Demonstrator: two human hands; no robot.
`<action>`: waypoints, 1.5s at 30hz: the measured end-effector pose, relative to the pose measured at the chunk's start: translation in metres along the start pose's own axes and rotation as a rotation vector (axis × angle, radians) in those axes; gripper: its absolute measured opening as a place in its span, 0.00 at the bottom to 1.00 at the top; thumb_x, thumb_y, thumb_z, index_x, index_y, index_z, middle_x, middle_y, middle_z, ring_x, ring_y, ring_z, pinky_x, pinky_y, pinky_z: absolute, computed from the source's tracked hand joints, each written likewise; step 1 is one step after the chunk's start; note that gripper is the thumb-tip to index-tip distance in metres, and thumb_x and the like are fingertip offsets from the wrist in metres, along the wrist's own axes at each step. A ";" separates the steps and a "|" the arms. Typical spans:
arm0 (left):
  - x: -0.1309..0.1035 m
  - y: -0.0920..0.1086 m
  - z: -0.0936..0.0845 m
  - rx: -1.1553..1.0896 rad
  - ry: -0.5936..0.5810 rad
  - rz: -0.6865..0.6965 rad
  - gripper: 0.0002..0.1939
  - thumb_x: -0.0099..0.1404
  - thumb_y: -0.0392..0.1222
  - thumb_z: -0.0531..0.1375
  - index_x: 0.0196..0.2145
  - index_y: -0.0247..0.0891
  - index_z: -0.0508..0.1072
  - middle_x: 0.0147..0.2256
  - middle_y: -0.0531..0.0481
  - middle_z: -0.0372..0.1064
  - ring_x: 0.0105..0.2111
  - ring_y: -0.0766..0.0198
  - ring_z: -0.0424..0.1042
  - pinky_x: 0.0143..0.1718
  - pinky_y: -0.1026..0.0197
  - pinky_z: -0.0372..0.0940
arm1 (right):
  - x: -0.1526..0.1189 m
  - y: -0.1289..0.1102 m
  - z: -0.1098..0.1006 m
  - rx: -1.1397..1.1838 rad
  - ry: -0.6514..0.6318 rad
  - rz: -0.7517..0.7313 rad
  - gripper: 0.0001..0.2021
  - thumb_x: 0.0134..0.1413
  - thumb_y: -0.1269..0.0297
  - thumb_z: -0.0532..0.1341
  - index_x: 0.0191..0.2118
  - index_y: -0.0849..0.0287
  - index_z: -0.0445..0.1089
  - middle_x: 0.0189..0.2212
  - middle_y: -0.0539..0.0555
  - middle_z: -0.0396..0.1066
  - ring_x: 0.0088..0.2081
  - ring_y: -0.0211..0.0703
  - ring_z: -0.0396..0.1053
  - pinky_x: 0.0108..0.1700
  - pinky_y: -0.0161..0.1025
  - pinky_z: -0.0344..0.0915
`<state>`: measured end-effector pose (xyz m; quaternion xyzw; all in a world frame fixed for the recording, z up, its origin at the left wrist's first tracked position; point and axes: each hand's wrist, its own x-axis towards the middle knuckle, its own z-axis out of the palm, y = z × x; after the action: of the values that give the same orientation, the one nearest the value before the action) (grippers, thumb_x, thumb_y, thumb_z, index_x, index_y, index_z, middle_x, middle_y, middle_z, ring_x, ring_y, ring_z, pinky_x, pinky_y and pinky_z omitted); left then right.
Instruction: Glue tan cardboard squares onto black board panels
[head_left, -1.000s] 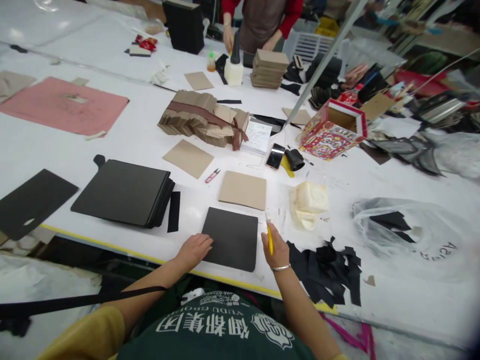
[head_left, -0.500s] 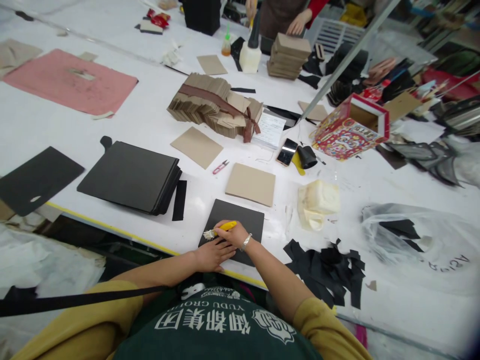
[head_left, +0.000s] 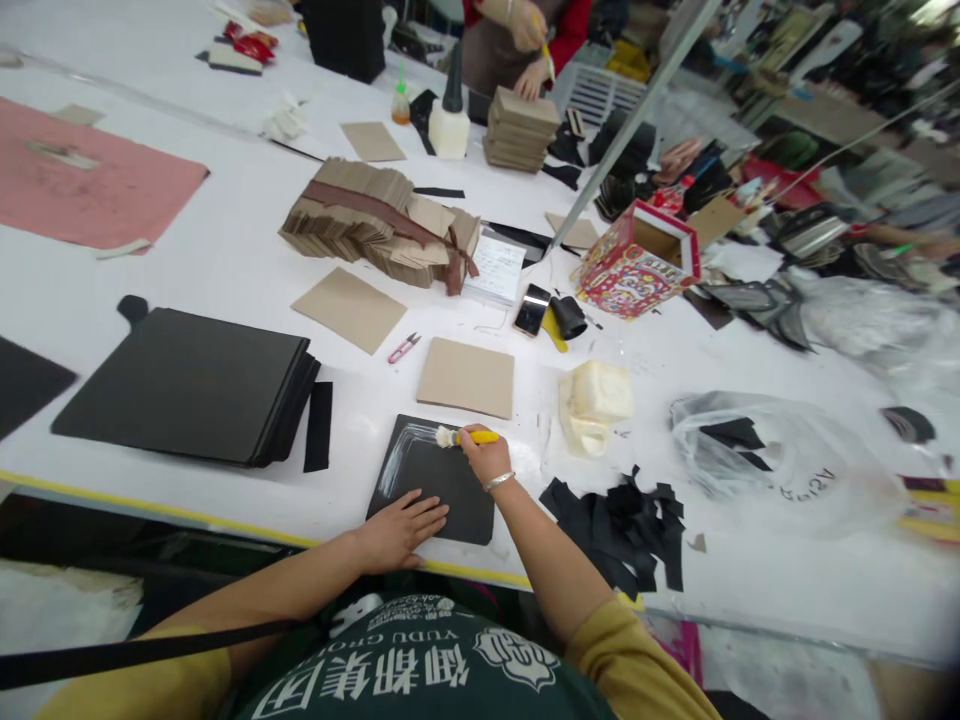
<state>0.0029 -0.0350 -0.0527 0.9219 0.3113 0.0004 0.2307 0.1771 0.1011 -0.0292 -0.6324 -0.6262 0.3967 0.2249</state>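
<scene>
My right hand [head_left: 489,458] is closed round the yellow handle of a glue brush [head_left: 472,437], whose pale bristles touch the upper part of a black panel [head_left: 457,495]. Whitish wet streaks run along the panel's left and top edges. With fingers spread flat, my left hand [head_left: 401,530] presses on the panel's lower left part. Just beyond the panel lies a beige board [head_left: 466,377]. To the left is a stack of larger black sheets [head_left: 184,385] with a black strip [head_left: 319,426] beside it.
A cut-open white jug [head_left: 595,405] and a heap of black scraps [head_left: 622,525] lie to the right, near a clear plastic bag [head_left: 780,450]. Small scissors [head_left: 403,347], a phone [head_left: 532,309] and bundled boards [head_left: 375,220] are farther back. A co-worker stands across the table.
The brush has moved from the panel's left side to its upper part, leaving whitish streaks. My left hand stays flat on the panel. The camera view has shifted right.
</scene>
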 end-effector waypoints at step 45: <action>0.184 -0.091 -0.083 0.010 0.092 -0.410 0.35 0.59 0.61 0.44 0.55 0.32 0.57 0.55 0.36 0.54 0.56 0.42 0.46 0.53 0.38 0.38 | 0.164 -0.041 0.001 0.194 -0.403 0.011 0.12 0.43 0.57 0.61 0.22 0.61 0.68 0.13 0.48 0.66 0.12 0.30 0.57 0.15 0.27 0.55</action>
<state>0.0868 0.1699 -0.0435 0.8395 0.5024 -0.0061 0.2068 0.1347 0.2650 -0.0342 -0.5191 -0.6142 0.5744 0.1528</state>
